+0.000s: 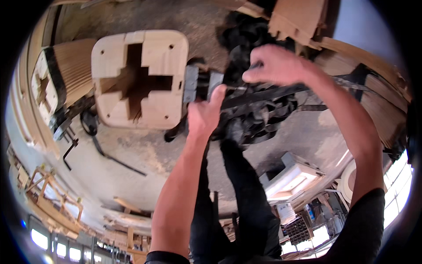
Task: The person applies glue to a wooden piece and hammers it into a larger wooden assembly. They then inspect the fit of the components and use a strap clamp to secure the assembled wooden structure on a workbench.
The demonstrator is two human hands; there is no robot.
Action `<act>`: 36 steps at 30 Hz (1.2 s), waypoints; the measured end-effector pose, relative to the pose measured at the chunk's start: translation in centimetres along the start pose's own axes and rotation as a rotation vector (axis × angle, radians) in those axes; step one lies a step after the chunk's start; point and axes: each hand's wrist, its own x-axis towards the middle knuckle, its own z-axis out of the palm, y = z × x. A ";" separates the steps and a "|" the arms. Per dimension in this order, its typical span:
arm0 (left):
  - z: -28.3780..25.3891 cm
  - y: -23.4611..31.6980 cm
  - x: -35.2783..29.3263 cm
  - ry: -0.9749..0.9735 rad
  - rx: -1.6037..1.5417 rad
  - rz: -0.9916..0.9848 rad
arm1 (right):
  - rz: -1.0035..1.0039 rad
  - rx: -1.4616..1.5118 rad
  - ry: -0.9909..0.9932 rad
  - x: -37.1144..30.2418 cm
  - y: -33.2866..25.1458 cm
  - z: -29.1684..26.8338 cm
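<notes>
Count from my end: two bare hands; one large wooden block in the middle of the work, end face toward me; one similar wooden block, part-seen at far left; one metal clamp with two grey blocks; one heap of black straps; one dark cranked bar at the left; one loose dark strip lying on the floor.

Large block: pale, rounded corners, cross-shaped opening cut deep into the face, dark inside. I count four small round holes, one near each corner, plus a narrow dark slot by the right edge. It sits left of centre in my view, above the floor, with the clamp against its right side. A dark band runs off to the right, beneath the right forearm.

Left hand: at the clamp's near end, thumb raised along the right-hand grey block and touching it. Its fingers are partly hidden, so I cannot tell how far they close.

Right hand: well apart from the left, above the strap heap, fingers curled into a fist around a small dark piece. Too little of that piece shows for me to name it.
</notes>
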 end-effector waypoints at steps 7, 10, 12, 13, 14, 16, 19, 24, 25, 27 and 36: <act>-0.8 0.3 -0.3 0.039 -0.117 -0.011 | -0.027 0.378 -0.151 -4.9 -2.0 13.6; -0.4 0.3 -0.3 0.048 -0.260 0.141 | 0.067 0.410 0.156 1.0 3.8 16.9; -0.3 1.4 0.5 -0.094 0.006 -0.087 | 0.167 0.243 0.389 3.9 7.0 11.1; -0.9 1.1 0.4 -0.148 0.147 -0.225 | 0.245 0.218 0.431 4.1 5.8 7.3; -1.5 0.0 0.1 -0.067 0.080 -0.175 | 0.322 0.227 0.323 2.7 2.1 3.9; -1.6 -0.9 0.1 0.022 0.003 -0.146 | 0.393 0.269 0.003 -2.8 -4.8 2.5; -0.2 -0.1 -0.5 0.009 -0.237 -0.038 | 0.120 0.105 -0.009 -5.4 -3.3 12.7; -0.2 -0.5 -0.8 -0.130 -0.127 -0.188 | 0.370 -0.021 0.359 2.3 5.2 7.7; -0.8 -1.0 -0.2 -0.113 -0.147 -0.201 | 0.292 -0.051 0.301 1.4 1.7 4.5; -2.2 -1.4 -1.1 -0.101 -0.306 -0.224 | 0.160 -0.102 0.147 -4.3 -4.7 3.8; -1.5 -0.7 -1.1 -0.159 -0.347 -0.249 | 0.371 -0.068 0.198 -0.6 0.0 3.4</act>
